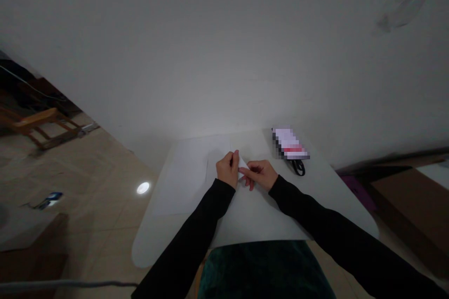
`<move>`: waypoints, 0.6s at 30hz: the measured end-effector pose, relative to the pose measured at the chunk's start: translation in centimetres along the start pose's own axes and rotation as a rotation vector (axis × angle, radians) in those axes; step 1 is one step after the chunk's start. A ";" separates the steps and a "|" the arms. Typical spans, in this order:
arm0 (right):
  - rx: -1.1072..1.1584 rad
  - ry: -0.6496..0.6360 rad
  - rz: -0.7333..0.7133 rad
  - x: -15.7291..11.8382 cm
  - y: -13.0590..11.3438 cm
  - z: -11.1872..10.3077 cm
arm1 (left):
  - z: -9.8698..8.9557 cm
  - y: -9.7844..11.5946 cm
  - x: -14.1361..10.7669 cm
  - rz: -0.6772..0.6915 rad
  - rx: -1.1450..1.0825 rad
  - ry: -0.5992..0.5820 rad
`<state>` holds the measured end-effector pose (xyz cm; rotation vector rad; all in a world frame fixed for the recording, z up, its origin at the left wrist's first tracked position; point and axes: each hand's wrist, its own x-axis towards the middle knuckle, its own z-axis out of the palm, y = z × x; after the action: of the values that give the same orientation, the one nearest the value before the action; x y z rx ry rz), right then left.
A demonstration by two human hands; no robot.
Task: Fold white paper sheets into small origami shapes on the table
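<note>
My left hand (228, 168) is closed, its thumb and fingers pinching a small folded piece of white paper (242, 162) a little above the table. From the other side, the fingers of my right hand (260, 174) are closed on the same paper near its lower edge. Much of the paper is hidden between my hands, so its full shape cannot be made out. To the left, flat white sheets of paper (182, 177) lie on the white table (259, 229), partly behind my left hand.
A pixelated phone-like object (290, 144) with a black strap (299, 167) lies at the back right of the table. Behind the table rises a pale wall (217, 56). Dark green fabric (263, 271) is at the near edge. A wooden chair (42, 121) stands far left.
</note>
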<state>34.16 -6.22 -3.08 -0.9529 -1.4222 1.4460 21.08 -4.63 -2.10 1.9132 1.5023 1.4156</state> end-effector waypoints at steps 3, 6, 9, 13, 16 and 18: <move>-0.051 -0.022 0.005 -0.1 -0.1 0.0 | -0.2 0.3 0.3 0.006 0.004 0.007; -0.186 -0.022 -0.054 -0.3 -0.3 -0.1 | -0.4 0.4 0.4 -0.018 -0.024 -0.003; -0.343 0.026 -0.162 -0.5 -0.6 -0.1 | -0.3 0.2 0.2 -0.038 -0.059 0.003; -0.415 0.132 -0.256 -0.6 -0.7 -0.4 | 0.0 0.2 -0.2 -0.079 -0.102 -0.061; -0.361 0.216 -0.248 -0.4 -0.5 -0.6 | 0.2 0.1 -0.2 -0.094 -0.113 -0.127; -0.295 0.206 -0.183 -0.2 -0.2 -0.7 | 0.2 0.1 0.0 -0.078 -0.113 -0.128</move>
<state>34.87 -6.18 -2.93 -1.0879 -1.5488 0.9912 21.26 -4.64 -2.16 1.8213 1.3919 1.2904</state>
